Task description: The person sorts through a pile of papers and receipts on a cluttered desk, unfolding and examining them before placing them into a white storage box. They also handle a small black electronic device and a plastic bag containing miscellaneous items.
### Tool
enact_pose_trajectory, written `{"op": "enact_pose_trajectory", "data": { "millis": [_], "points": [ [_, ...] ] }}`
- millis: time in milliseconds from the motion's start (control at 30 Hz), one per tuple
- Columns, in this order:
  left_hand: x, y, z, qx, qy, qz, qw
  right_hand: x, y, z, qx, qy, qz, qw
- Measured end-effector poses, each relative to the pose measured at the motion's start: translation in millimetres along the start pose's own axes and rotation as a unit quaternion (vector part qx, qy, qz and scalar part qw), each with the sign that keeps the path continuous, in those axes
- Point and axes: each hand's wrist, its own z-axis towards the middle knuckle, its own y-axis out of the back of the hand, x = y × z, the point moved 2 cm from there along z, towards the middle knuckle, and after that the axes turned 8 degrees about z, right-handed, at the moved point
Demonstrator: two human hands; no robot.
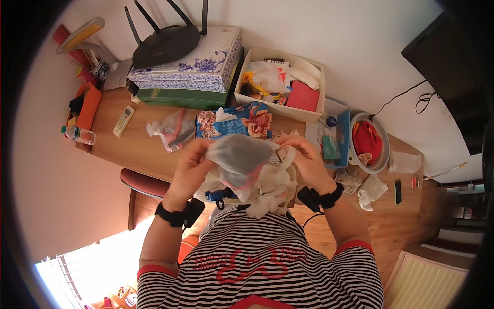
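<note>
Between my two hands, a translucent frosted plastic bag (241, 156) with dark and pink contents is held up near my chest. My left hand (193, 164) pinches the bag's left edge. My right hand (303, 154) grips the bag's gathered right end. Below and right of it lie crumpled whitish plastic bags (272, 189), and a dark blue item (219, 194) with a black ring shows beside them. Just behind the held bag sits a blue floral tissue pack (235, 119). Another clear bag (173, 129) with pink and dark items rests on the desk to the left.
Patterned boxes (185, 71) carry a black router (166, 45). Nearby stand a cream box (318, 114) of odds and ends, a blue bin (343, 116) and a grey basin (385, 154) with red cloth. A remote (124, 121), bottle (79, 135) and phone (398, 192) lie on the wooden desk (146, 154).
</note>
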Motion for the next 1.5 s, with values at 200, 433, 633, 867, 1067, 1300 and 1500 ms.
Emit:
{"op": "enact_pose_trajectory", "data": {
  "millis": [200, 433, 633, 867, 1067, 1300, 1500],
  "points": [
    [-18.8, 24.2, -0.2, -0.091, -0.098, -0.122, 0.983, 8.8, 0.3, -20.6, -0.008, -0.032, 0.029, 0.999],
    [-15.9, 52.6, 4.0, -0.156, -0.1, -0.186, 0.965, 66.3, -9.5, -13.4, -0.046, 0.056, 0.247, 0.966],
    [-11.5, 59.8, 11.8, -0.204, -0.044, -0.195, 0.958, 110.0, -33.8, 6.2, -0.028, 0.062, 0.118, 0.991],
    [10.3, 82.1, 16.5, -0.196, -0.018, -0.117, 0.974, 167.9, -46.8, 37.3, -0.009, 0.161, 0.179, 0.971],
    [24.8, 94.9, 19.1, -0.182, 0.054, -0.121, 0.974, 228.1, -47.5, 34.8, 0.182, 0.14, 0.156, 0.961],
    [26.6, 86.6, 10.4, -0.153, 0.098, -0.145, 0.973, 212.2, -22.5, 49.9, 0.059, 0.255, 0.029, 0.965],
    [24.1, 89.5, 8.6, -0.022, 0.089, -0.189, 0.978, 172.5, -29.8, 62.9, -0.019, 0.157, -0.055, 0.986]
  ]
}}
